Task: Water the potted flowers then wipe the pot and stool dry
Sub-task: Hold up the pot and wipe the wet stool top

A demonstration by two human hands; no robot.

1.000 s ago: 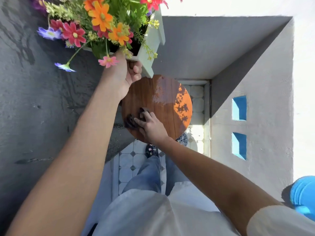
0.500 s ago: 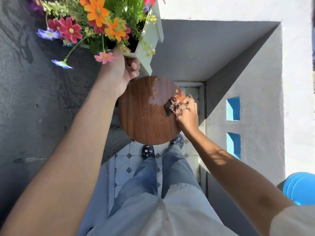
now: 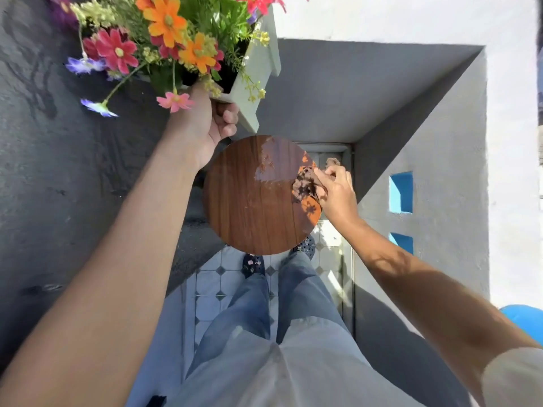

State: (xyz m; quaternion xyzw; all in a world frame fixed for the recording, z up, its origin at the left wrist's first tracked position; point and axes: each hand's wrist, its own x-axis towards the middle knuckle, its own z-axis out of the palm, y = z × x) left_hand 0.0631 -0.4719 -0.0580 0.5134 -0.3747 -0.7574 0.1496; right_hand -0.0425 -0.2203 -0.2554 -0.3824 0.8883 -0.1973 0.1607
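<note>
Fingers [image 3: 224,124] of my left hand [image 3: 205,127] are curled tight around the lower edge of the white pot [image 3: 258,74], and I see it lifted clear of the stool, up and to the left of the seat, with the flowers [image 3: 167,30] spilling out in orange, red, pink and purple. My right hand [image 3: 336,195] has its fingers bunched closed on a crumpled brown cloth [image 3: 305,185], pressed to the right rim of the round wooden stool [image 3: 252,207]; a scrap of the cloth pokes out past the knuckles, beyond the seat's edge. A pale wet patch [image 3: 270,165] lies on the upper middle of the seat, just left of the cloth. Sunlight catches the seat's right edge. Below the stool I see shoes [image 3: 252,265] on a tiled floor [image 3: 210,283], and a grey wall [image 3: 440,160] with blue openings stands to the right.
</note>
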